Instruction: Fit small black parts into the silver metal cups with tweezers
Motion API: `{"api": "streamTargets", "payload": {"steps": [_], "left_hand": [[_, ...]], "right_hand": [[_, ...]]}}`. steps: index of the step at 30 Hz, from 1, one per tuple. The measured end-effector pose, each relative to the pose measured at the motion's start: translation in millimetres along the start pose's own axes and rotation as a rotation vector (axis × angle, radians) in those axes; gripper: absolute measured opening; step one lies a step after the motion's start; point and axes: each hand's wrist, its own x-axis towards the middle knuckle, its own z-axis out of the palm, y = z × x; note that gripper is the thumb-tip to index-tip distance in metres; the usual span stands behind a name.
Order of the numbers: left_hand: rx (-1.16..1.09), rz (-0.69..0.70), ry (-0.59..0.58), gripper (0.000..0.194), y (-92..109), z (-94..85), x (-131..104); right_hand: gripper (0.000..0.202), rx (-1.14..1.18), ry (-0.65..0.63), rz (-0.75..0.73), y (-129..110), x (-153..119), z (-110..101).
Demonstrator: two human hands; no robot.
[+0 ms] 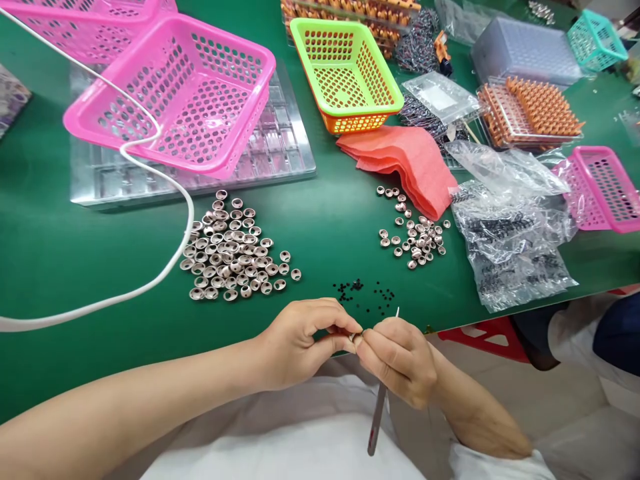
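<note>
My left hand (310, 337) pinches a small metal cup-shaped part (353, 337) between thumb and fingertips, near the table's front edge. My right hand (400, 357) meets it there, its fingertips touching the same part, which is mostly hidden. Through the right hand's curled fingers run metal tweezers (377, 420), tip up and back end hanging down over the lap. Just beyond the hands lie scattered tiny black pieces (356, 285). A large pile of silvery cup-shaped parts with holes (233, 250) is at the left, and a smaller pile of similar parts (420, 240) at the right.
A pink basket (240, 143) sits on a clear moulded tray (295, 147); a white cable (173, 180) passes in front. Farther back are a green basket (345, 100), red cloth (400, 157), plastic bags (515, 247) and orange parts (543, 107). Another person's clothing shows at right.
</note>
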Motion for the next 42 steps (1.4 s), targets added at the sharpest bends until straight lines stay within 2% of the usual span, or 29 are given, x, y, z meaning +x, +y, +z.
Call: {"api": "streamTargets", "payload": {"steps": [10, 13, 16, 18, 21, 24, 32, 35, 37, 39, 42], "left_hand": [[0.010, -0.073, -0.012, 0.010, -2, -1.0, 2], [-0.019, -0.189, -0.010, 0.010, -3, -1.5, 4], [-0.164, -0.347, 0.005, 0.007, -1, -2.7, 6], [-0.310, -0.424, 0.014, 0.007, 1, -4.0, 7], [-0.508, -0.485, 0.043, 0.009, 3, -5.7, 8], [-0.627, -0.522, 0.069, 0.011, 5, -6.2, 10], [-0.712, -0.552, 0.076, 0.013, 6, -4.7, 10], [-0.659, -0.544, 0.064, 0.015, 4, -3.3, 9], [-0.515, -0.527, 0.043, 0.014, 4, -4.3, 8], [-0.263, -0.468, 0.012, 0.012, 6, -9.3, 9], [0.168, -0.297, -0.004, 0.011, 13, -25.8, 11]], "right_hand": [[0.018, 0.015, -0.091, 0.072, 1, 4, -2], [0.020, 0.034, -0.101, 0.134, 1, 6, -1], [0.023, 0.125, -0.083, 0.266, -1, 8, -3], [0.028, 0.178, -0.019, 0.371, -4, 9, -8], [0.042, 0.194, 0.150, 0.522, -11, 6, -13], [0.045, 0.166, 0.292, 0.649, -16, 1, -13], [0.036, 0.105, 0.434, 0.749, -21, -8, -6], [0.032, 0.089, 0.470, 0.777, -25, -9, -4], [0.029, 0.080, 0.498, 0.800, -28, -10, -3], [0.029, 0.073, 0.505, 0.820, -29, -11, -1], [0.029, 0.079, 0.513, 0.828, -30, -12, 1]]}}
